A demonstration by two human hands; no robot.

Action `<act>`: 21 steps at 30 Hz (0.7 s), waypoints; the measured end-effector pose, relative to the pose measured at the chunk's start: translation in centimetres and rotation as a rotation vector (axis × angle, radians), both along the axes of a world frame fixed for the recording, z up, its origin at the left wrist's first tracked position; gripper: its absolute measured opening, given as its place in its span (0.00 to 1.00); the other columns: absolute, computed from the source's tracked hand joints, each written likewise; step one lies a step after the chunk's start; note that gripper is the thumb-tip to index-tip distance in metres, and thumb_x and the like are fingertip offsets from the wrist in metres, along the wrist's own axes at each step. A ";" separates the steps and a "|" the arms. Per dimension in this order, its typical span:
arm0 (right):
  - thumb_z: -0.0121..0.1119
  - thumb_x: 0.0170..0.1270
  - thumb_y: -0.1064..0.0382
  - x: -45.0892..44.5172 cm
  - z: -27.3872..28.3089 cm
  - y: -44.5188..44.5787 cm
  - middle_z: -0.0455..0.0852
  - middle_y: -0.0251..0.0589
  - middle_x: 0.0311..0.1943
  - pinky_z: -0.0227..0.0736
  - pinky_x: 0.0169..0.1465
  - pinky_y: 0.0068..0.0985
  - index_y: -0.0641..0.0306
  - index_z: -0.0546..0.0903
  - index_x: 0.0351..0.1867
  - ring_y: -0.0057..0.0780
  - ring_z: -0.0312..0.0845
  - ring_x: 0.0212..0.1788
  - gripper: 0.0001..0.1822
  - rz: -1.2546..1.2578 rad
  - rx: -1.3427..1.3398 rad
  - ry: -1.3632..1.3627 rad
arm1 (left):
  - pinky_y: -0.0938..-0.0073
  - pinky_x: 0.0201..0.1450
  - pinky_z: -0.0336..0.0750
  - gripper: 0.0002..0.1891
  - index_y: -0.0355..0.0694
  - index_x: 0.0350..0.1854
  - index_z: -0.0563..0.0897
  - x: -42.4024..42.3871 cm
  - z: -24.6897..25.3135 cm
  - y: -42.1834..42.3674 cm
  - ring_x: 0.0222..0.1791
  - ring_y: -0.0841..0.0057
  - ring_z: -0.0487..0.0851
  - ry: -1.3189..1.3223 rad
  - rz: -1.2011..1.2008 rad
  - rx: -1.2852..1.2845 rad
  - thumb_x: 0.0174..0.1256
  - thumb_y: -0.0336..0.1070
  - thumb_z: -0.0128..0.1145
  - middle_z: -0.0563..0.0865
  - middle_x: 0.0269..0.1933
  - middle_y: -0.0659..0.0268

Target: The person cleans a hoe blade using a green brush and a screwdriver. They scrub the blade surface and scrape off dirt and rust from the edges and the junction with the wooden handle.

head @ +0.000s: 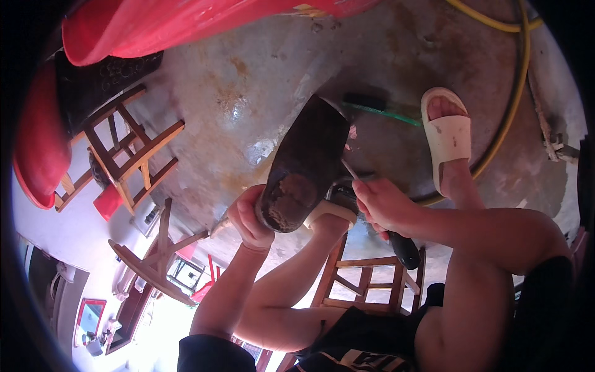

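Observation:
My left hand [252,218] grips the lower left edge of a dark, elongated object [307,153] by its rounded end. A rough brown patch shows on that end; the other end is broader and angular, pointing away from me. My right hand [383,207] is closed around a tool with a black handle [404,251]. Its thin metal part [349,169] points at the right edge of the dark object; whether they touch, I cannot tell. Beyond it, a brush with a green handle [395,116] lies on the concrete floor [209,93].
Red plastic containers [186,28] stand at the top left. Wooden stools [135,158] are on the left, and another wooden frame [367,272] is below me. A yellow hose [511,107] curves along the right, near my light slipper [448,135].

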State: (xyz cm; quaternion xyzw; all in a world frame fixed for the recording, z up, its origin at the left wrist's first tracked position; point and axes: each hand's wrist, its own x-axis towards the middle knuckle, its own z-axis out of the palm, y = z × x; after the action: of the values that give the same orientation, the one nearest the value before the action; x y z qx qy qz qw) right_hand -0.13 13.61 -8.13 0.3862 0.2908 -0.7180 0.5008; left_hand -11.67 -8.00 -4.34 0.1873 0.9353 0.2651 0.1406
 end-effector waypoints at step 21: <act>0.37 0.73 0.44 -2.0 -2.1 -0.6 0.58 0.28 0.10 0.56 0.12 0.27 0.57 0.64 0.22 0.20 0.52 0.08 0.24 -0.141 -0.049 -0.167 | 0.76 0.29 0.70 0.31 0.29 0.30 0.82 0.1 -0.7 -1.0 0.25 0.75 0.78 0.089 -0.082 -0.071 0.72 0.52 0.31 0.82 0.23 0.61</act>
State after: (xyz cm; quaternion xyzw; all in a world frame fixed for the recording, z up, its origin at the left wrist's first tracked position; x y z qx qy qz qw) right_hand -2.10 12.98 -10.24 0.4517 0.2027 -0.7237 0.4808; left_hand -11.59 -8.99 -5.06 0.2321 0.9410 0.2171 0.1163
